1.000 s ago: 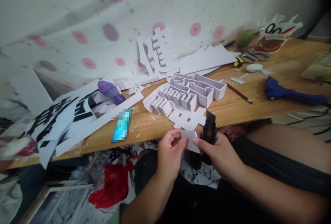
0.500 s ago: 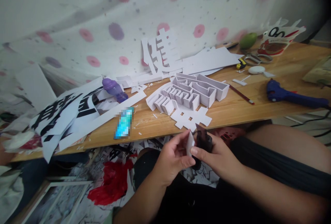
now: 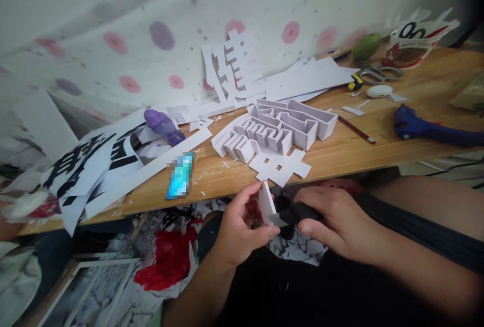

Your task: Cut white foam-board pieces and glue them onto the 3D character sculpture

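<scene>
Above my lap, my left hand (image 3: 242, 223) pinches a small white foam board strip (image 3: 267, 201), which stands on edge between thumb and fingers. My right hand (image 3: 336, 213) is closed around a dark utility knife (image 3: 300, 213). Its blade points left and meets the lower end of the strip, close to my left thumb. Just beyond the hands, a white raised-letter form (image 3: 272, 133) with upright foam board walls lies on the wooden table (image 3: 223, 186). Part of its flat white base juts over the table's near edge.
A blue glue gun (image 3: 427, 128), a pencil (image 3: 357, 130) and scissors (image 3: 381, 74) lie on the right. A flat white cut-out character (image 3: 232, 70) leans at the back. Purple bottle-like object (image 3: 164, 126), printed sheets (image 3: 98, 166) and a pixelated phone-like object (image 3: 180, 176) are left.
My right hand has turned the knife from pointing up to pointing left, bringing the blade against the strip. My left hand has shifted slightly left with the strip.
</scene>
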Motion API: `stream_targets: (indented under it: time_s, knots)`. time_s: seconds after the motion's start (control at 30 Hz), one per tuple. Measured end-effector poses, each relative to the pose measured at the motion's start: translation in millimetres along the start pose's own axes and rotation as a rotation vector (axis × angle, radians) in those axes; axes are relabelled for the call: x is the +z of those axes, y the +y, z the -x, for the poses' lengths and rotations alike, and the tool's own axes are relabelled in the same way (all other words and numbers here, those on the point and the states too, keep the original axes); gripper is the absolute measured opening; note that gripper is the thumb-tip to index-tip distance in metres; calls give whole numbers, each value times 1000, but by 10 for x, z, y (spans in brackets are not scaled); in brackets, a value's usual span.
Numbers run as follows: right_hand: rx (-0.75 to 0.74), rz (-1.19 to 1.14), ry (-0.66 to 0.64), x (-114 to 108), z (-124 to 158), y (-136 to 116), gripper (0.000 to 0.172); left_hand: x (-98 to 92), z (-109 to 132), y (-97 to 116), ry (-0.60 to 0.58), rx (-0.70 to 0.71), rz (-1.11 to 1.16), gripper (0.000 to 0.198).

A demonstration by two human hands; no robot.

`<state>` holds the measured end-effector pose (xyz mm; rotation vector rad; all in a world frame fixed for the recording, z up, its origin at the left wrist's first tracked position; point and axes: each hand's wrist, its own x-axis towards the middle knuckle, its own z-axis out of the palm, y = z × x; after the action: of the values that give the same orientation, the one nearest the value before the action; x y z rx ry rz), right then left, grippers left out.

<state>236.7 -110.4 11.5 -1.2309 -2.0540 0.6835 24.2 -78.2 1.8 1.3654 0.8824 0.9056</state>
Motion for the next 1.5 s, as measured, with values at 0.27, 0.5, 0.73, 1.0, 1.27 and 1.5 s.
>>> stream_targets:
  time_s: [0.27, 0.5, 0.73, 1.0, 1.27, 1.5]
  knots:
    - [-19, 123, 25, -29, 17, -43, 59, -1, 32, 145, -5, -31, -115, 62]
    - [-34, 180, 63, -23, 29, -54, 61, -22, 92, 183, -18, -1, -161, 61]
    - [-19, 176, 84, -2, 24, -52, 62, 18, 127, 213, -34, 21, -141, 60]
    - [18, 191, 101, -47, 1, 7, 59, 72, 207, 227, -72, 32, -160, 60]
    - [-82, 125, 41, -5, 62, -65, 60, 41, 189, 255, -19, 23, -176, 59]
    - [-137, 77, 11, -43, 67, -96, 59, 46, 199, 262, -23, -10, -197, 57]
